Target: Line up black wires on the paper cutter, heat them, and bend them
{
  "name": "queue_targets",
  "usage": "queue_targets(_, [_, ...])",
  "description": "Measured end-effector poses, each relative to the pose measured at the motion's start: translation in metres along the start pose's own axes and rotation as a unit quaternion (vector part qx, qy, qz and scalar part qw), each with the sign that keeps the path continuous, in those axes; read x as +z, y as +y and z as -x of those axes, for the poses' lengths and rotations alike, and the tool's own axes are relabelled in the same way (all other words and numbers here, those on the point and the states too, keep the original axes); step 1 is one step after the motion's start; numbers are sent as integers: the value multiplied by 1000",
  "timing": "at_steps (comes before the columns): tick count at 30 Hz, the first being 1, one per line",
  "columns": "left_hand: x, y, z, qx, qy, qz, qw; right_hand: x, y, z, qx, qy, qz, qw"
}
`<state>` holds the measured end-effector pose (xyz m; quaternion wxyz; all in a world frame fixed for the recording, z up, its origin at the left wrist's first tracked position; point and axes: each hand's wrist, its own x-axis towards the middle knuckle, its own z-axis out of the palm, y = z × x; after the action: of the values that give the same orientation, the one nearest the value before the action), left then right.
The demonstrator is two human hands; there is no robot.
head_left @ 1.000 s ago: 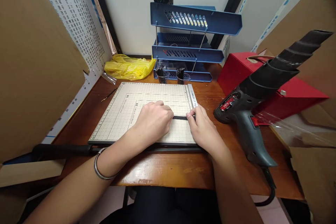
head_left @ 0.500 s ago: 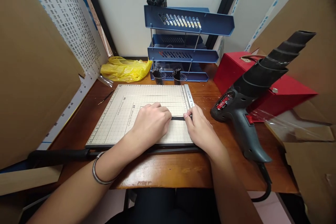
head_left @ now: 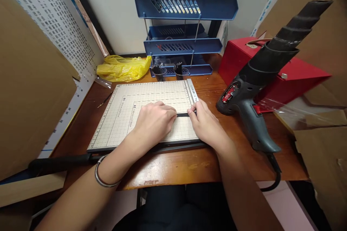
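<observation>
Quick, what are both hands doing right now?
Left hand: closed, holding a thin black bundle.
Right hand: closed, pinching the same bundle.

The head-worn camera looks forward and down, from close range, over the gridded board.

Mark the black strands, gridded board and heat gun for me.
Black strands (head_left: 182, 114): head view, middle of exposed stretch.
Gridded board (head_left: 157, 93): head view, bare printed surface.
Heat gun (head_left: 261, 70): head view, black barrel.
</observation>
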<state>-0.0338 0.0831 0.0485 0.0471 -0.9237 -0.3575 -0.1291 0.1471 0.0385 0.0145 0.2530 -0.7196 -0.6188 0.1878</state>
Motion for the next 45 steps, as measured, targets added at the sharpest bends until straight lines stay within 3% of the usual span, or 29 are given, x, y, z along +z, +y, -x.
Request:
queue_targets(7, [5, 4, 1, 9, -9, -12, 1000, 0, 0, 0, 6, -2, -5, 1000])
queue_targets(19, [0, 4, 0, -39, -17, -13, 999, 2, 4, -1, -7, 10, -19, 1000])
queue_targets(28, [-6, 0, -2, -37, -71, 8, 997, 1, 4, -1, -5, 10, -18, 1000])
queue_targets(45, [4, 7, 0, -11, -30, -14, 999, 2, 4, 0, -14, 23, -5, 1000])
